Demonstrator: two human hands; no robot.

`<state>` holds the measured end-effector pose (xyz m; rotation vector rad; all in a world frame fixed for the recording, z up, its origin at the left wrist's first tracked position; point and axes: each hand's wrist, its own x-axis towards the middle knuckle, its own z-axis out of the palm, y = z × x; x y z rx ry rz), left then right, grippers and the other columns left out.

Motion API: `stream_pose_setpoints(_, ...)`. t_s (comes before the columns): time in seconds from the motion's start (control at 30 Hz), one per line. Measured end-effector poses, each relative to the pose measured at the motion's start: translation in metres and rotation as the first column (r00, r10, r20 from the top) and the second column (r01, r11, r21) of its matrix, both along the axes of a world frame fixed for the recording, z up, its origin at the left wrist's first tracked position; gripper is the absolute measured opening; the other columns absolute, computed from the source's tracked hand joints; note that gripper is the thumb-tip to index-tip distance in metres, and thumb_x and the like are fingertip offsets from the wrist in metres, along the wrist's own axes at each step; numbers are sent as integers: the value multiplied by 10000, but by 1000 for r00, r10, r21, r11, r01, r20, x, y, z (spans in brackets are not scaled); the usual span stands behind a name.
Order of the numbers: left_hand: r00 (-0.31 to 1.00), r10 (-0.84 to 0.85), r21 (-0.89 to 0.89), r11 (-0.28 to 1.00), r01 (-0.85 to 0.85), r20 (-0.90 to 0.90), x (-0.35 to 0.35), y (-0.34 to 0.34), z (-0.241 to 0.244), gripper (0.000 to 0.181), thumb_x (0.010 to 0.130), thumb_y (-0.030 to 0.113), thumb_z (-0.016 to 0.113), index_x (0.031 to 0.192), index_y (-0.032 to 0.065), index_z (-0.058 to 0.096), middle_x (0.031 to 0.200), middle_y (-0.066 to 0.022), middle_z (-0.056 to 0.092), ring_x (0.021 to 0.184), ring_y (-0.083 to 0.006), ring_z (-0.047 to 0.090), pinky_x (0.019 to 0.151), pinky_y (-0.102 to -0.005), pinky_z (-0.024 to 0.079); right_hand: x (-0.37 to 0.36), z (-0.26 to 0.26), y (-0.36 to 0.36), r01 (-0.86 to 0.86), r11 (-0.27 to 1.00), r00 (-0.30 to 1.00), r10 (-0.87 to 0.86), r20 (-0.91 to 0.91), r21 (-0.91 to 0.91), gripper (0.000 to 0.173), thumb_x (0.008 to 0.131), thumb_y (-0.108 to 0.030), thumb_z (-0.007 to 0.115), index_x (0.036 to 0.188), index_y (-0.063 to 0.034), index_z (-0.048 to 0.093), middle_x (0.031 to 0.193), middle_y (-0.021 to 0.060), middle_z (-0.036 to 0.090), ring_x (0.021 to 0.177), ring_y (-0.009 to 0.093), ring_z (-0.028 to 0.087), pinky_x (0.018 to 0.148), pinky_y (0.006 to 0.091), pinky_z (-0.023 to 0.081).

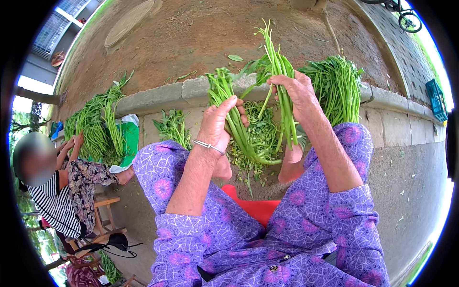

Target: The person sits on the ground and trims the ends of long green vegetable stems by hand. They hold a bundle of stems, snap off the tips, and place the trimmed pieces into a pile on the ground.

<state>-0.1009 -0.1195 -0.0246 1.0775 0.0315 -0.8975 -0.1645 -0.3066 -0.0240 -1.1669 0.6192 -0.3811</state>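
My left hand, with a metal bangle at the wrist, grips a bunch of green leafy vegetable stems, its cut ends bending to the right. Opposite it, my right hand is closed around a second bunch of stems, which stands up past my fingers and hangs below them. The two hands are apart. Beneath them, between my feet, lies a heap of loose leaves and trimmings. A small pile of leafy stems rests on the pavement by my left knee, and a large pile leans over the kerb beyond my right knee.
A stone kerb runs across, with bare soil behind it. At left a person in a striped top sits on a wooden stool by another stem pile and a green sack. A teal crate stands far right.
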Motion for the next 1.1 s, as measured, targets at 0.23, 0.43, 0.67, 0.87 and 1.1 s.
stream_pose_setpoints(0.23,996,-68,97,993,62,60,-6,-3,-5,96,797,113,662,848,53,606,700,-42,571,596,-170,559,586,-348,498,0,0,13,-120,993,993,120,-3,-14,145,719,-67,673,827,10,613,679,63,608,554,123,560,500,258,455)
stream_pose_setpoints(0.43,994,-86,88,993,81,61,-15,-9,1,90,791,94,666,854,63,608,701,-15,550,593,-139,537,552,-310,475,2,-3,13,-117,986,992,120,23,-121,162,734,-98,665,831,12,594,674,54,590,566,117,548,510,253,446)
stream_pose_setpoints(0.67,949,-202,184,970,160,242,-16,-9,3,76,776,59,659,842,44,626,719,-15,587,593,-102,529,534,-250,432,0,3,18,-131,977,991,134,6,-169,170,750,-121,665,834,0,582,673,37,572,578,102,531,520,240,426)
stream_pose_setpoints(0.87,915,-264,260,948,186,306,-16,-11,3,61,772,52,655,824,24,641,706,-24,608,568,-95,529,527,-238,424,-1,3,18,-117,971,993,116,-19,-207,175,757,-121,653,847,10,580,673,38,572,563,101,526,508,241,425)
stream_pose_setpoints(1.1,889,-272,363,923,131,369,-13,-11,-5,46,783,60,644,755,27,627,634,-21,584,506,-92,517,472,-241,421,-1,7,21,-79,962,997,72,-34,-262,199,749,-126,659,875,8,583,677,39,581,577,109,554,516,246,465)
